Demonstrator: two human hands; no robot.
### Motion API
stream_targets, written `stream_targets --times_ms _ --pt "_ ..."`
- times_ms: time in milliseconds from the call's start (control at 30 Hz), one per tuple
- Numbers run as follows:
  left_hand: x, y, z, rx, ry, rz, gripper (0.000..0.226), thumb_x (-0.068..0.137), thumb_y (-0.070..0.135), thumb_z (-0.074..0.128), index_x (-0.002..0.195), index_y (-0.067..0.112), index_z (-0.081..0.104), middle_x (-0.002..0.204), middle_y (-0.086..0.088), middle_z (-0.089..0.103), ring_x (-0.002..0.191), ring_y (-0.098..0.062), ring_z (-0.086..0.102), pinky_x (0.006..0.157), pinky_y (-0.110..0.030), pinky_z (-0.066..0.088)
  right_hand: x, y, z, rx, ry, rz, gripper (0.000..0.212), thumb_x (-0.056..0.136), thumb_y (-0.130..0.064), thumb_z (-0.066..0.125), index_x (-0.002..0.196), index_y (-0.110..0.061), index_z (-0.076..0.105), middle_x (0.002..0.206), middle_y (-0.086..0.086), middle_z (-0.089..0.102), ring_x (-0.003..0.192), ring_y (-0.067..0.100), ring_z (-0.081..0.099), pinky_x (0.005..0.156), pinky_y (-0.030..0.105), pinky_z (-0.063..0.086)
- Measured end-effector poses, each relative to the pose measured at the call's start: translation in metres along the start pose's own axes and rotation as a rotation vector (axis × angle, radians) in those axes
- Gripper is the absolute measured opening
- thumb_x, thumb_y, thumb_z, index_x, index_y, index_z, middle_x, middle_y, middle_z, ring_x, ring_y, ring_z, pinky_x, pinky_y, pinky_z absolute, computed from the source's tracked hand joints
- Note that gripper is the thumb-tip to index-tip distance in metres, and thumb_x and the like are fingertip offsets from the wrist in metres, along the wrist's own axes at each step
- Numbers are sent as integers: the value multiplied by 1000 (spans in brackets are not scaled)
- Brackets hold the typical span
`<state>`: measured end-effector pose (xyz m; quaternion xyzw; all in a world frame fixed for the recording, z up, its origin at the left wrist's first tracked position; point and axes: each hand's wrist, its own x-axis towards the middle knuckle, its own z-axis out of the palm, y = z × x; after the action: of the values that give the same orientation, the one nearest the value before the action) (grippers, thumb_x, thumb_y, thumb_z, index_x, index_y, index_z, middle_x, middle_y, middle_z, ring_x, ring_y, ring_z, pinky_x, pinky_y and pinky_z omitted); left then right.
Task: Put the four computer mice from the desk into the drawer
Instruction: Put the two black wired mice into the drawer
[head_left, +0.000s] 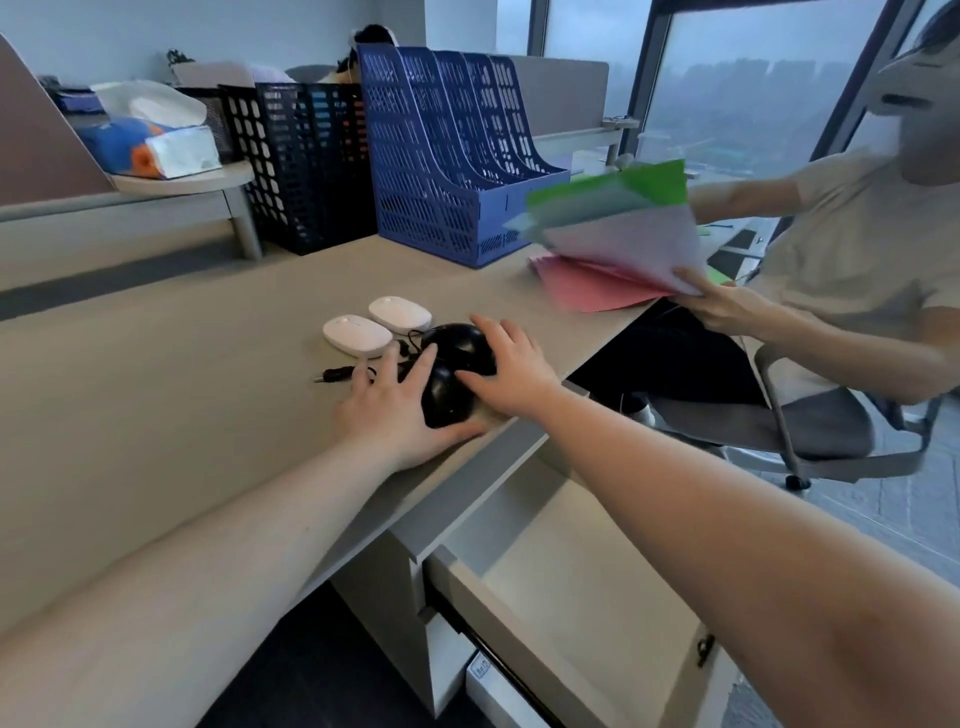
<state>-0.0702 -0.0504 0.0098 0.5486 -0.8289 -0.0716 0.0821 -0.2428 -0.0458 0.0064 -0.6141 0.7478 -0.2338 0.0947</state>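
I see both hands out over the desk (156, 364), closing in on two black mice from either side. My left hand (395, 410) lies with fingers spread, its palm and thumb against the near side of the nearer black mouse (444, 397); the fingertips reach toward a thin black cable (410, 340) that ends in a plug (332, 374) lying on the desk to the left. My right hand (511, 366) is also spread, draped over the right flank of the farther black mouse (457, 345), thumb pointing inward between the two. Neither hand has lifted anything — both mice sit on the desktop near its front edge, touching each other.

Just beyond them lie two white mice: one to the left (357, 335), the other (400, 313) just behind and to the right of it, close together. I can read no brand on any of the four.

The drawer (571, 571) stands pulled open below the desk edge, under my right forearm, its pale floor bare where it shows. A small white label (480, 670) with writing sits on the unit beneath it — too small to read.

At the back stand a blue file rack (441, 166), a black mesh rack (306, 166) and a tissue pack (156, 148). To the right, a seated person holds coloured papers (618, 234).
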Motion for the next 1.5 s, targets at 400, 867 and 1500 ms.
stream_targets --times_ms 400,867,1500 --pt "20 -11 -8 -23 10 110 73 75 40 62 140 40 30 137 -7 38 118 -37 44 90 -41 45 38 -19 -15 -42 -294 -9 69 70 -38 68 132 -36 40 125 14 50 110 34 54 100 46 47" --pt "-44 22 -16 -2 52 233 53 83 5 53 130 27 43 99 -9 48 88 -33 55 67 -37 47 -59 4 -62 71 -215 36 56 73 -24 71 125 -22 49 117 10 61 102 30 59 77 34 53" --pt "-118 141 38 65 -64 368 49 86 -2 50 128 19 39 115 -17 46 103 -40 52 66 -39 36 -153 96 -68 119 -391 315 53 75 -27 69 124 -29 48 116 4 54 93 24 60 68 37 61"
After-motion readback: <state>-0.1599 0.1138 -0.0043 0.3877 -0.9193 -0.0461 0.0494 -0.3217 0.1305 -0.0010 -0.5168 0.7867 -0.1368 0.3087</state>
